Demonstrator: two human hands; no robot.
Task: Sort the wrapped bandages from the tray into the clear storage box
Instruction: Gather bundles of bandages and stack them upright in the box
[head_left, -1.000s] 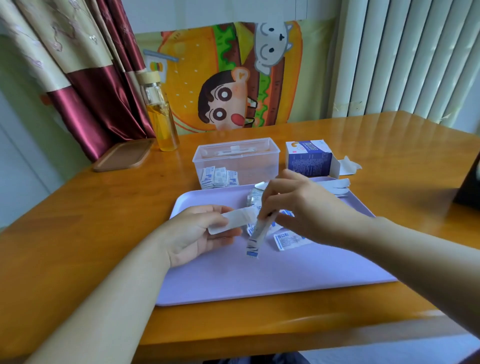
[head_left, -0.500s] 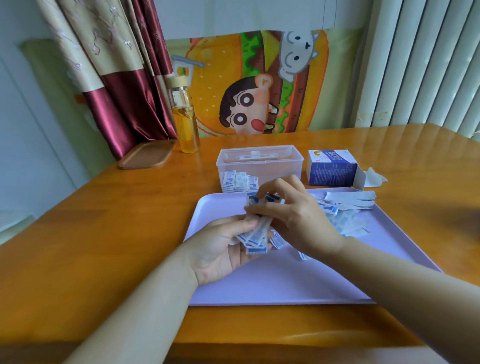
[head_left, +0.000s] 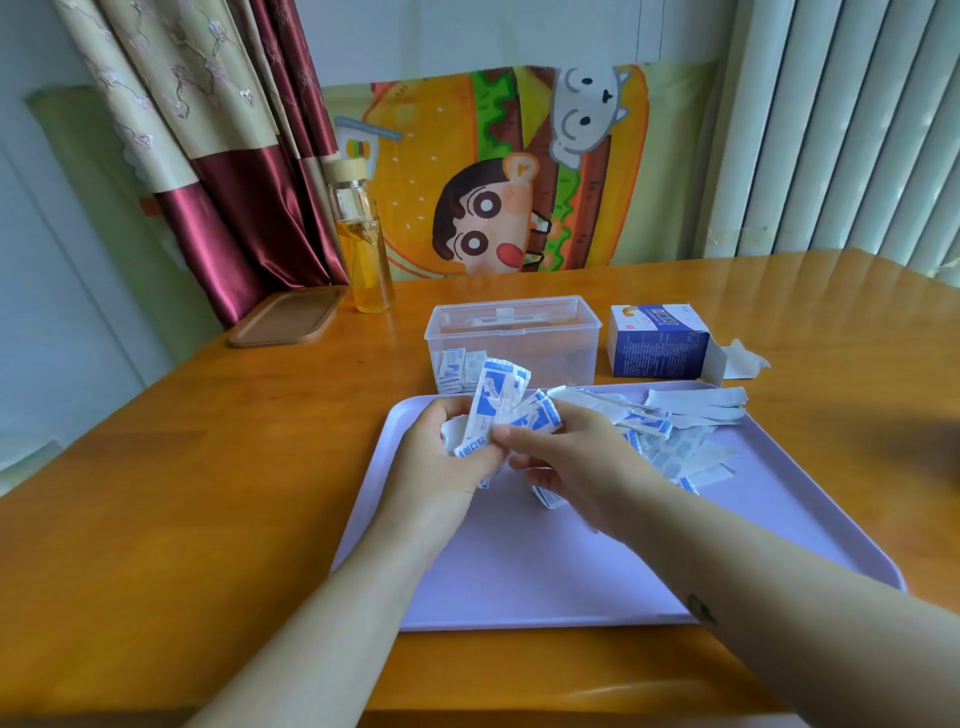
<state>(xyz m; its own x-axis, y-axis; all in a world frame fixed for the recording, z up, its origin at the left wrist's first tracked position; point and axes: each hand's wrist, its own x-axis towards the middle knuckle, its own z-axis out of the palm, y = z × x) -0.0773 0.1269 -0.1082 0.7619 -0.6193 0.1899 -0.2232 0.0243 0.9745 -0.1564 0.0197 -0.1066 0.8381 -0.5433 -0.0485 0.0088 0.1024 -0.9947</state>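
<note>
My left hand (head_left: 441, 462) is curled around a bunch of wrapped bandages (head_left: 493, 400), which stands up out of my fist and fans toward the far side, blue-and-white wrappers showing. My right hand (head_left: 582, 467) meets it from the right, thumb and forefinger pinching the lower part of the same bunch where it touches my left fingers. One more wrapper pokes out under my right palm, and I cannot tell whether I hold it or it just lies there. Both hands hover over the far left part of the lavender tray (head_left: 571, 577), which sits on the wooden counter (head_left: 208, 493). A loose pile of bandages (head_left: 675, 452) lies on the tray's far right part, with white paper strips (head_left: 696, 402) at its far edge. Just beyond the tray stands the clear storage box (head_left: 540, 338), open on top, with a few sorted bandages (head_left: 457, 369) upright in its near left corner. To the right of the box is a blue carton (head_left: 660, 343) with its flap open. Far left on the counter are a bottle of amber liquid (head_left: 366, 260) and, beside it, a brown lid (head_left: 288, 317) lying flat.
</note>
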